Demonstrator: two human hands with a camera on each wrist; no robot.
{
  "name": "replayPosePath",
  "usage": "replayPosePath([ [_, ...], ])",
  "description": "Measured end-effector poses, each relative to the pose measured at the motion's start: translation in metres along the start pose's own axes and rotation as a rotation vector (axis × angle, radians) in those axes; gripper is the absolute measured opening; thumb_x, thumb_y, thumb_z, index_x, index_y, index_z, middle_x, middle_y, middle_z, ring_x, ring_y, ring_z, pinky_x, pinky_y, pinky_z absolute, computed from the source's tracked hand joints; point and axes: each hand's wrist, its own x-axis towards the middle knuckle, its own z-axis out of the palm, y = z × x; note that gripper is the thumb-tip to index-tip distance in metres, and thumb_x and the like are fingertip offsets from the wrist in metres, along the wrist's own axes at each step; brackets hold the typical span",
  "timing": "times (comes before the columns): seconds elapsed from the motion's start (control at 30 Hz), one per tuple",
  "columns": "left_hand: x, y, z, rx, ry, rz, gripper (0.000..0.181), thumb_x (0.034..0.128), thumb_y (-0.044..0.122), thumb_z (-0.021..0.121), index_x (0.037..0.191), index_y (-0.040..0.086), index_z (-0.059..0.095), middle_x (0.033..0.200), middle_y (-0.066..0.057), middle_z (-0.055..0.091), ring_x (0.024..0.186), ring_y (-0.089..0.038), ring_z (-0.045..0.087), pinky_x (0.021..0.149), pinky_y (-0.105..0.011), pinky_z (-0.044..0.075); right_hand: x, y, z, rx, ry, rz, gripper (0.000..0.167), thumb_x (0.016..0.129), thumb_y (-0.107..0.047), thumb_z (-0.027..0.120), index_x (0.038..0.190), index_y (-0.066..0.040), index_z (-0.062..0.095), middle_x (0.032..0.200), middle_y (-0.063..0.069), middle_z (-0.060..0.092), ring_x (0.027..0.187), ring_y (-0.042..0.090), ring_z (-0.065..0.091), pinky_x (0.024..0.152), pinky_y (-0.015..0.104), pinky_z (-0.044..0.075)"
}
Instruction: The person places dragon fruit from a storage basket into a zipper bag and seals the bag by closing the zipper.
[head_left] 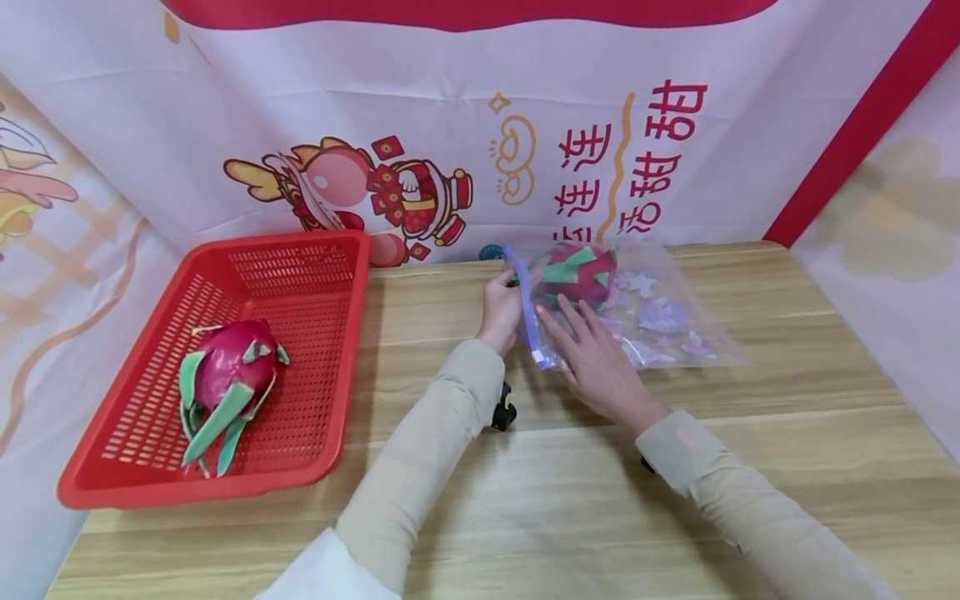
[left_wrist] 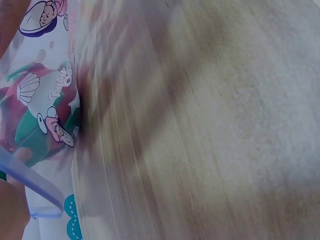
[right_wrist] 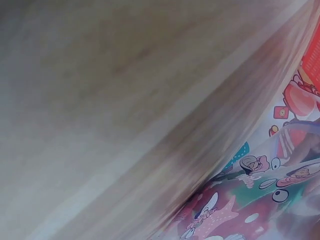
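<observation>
Right hand (head_left: 603, 367), fingers spread, touches clear blue-zipped plastic bag (head_left: 637, 323); left hand (head_left: 501, 312) (fingers unclear) tugging could dislodge magenta dragon fruit (head_left: 591, 283).

Glossy plastic bag (head_left: 637, 321) (see-through); plastic basket (head_left: 202, 493); smooth wood-grain tabletop (head_left: 525, 517)

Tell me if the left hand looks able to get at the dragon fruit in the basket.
Likely yes: the red basket is open on top and nothing covers the dragon fruit inside. The left hand, though, is at the plastic bag's mouth and would have to leave it first.
</observation>
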Motion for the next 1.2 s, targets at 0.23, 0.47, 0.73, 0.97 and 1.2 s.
replayPosePath([
  [0.23, -0.001, 0.0001, 0.0014, -0.081, -0.051, -0.007, 0.038, 0.0861, 0.016, 0.07, 0.121, 0.002, 0.064, 0.125, -0.018, 0.063, 0.093, -0.013, 0.058, 0.073, -0.018, 0.052, -0.0002, 0.0004, 0.0, 0.011, 0.007, -0.016, 0.065, 0.09, -0.014, 0.056, 0.15, -0.011, 0.029, 0.154, 0.023, 0.027, 0.14, 0.045, 0.029, 0.115, 0.054, 0.03],
  [0.47, -0.0029, -0.0003, 0.0028, -0.196, -0.092, -0.01, 0.038, 0.0889, 0.012, 0.066, 0.124, -0.001, 0.061, 0.128, -0.019, 0.059, 0.086, -0.008, 0.055, 0.072, -0.015, 0.049, 0.0008, 0.0016, 0.0016, 0.009, 0.05, -0.057, 0.06, 0.092, -0.016, 0.053, 0.148, -0.009, 0.032, 0.153, 0.022, 0.031, 0.141, 0.041, 0.03, 0.117, 0.052, 0.026],
  [0.73, -0.0042, -0.0019, 0.0021, -0.234, -0.138, -0.045, 0.04, 0.0914, 0.012, 0.063, 0.129, 0.0, 0.057, 0.131, -0.019, 0.056, 0.091, -0.013, 0.06, 0.086, -0.028, 0.055, 0.0, 0.0017, 0.0014, 0.03, 0.016, -0.06, 0.06, 0.094, -0.018, 0.052, 0.149, -0.009, 0.031, 0.154, 0.021, 0.029, 0.143, 0.039, 0.027, 0.118, 0.051, 0.024],
  [0.97, -0.005, -0.0012, 0.0001, -0.229, -0.202, -0.066, 0.044, 0.0942, 0.016, 0.059, 0.136, 0.004, 0.05, 0.143, -0.015, 0.047, 0.125, -0.029, 0.054, 0.102, -0.04, 0.049, 0.001, 0.002, 0.002, 0.02, 0.021, -0.076, 0.059, 0.093, -0.016, 0.053, 0.148, -0.008, 0.033, 0.154, 0.021, 0.03, 0.143, 0.039, 0.028, 0.118, 0.05, 0.024],
  [1.2, -0.0041, -0.0002, -0.0015, -0.088, -0.236, 0.022, 0.046, 0.0953, 0.019, 0.057, 0.138, 0.004, 0.048, 0.144, -0.015, 0.046, 0.129, -0.031, 0.049, 0.105, -0.04, 0.046, 0.0012, 0.0023, 0.0022, 0.022, 0.033, -0.081, 0.06, 0.092, -0.016, 0.054, 0.148, -0.008, 0.033, 0.153, 0.021, 0.031, 0.143, 0.038, 0.028, 0.118, 0.05, 0.024],
])
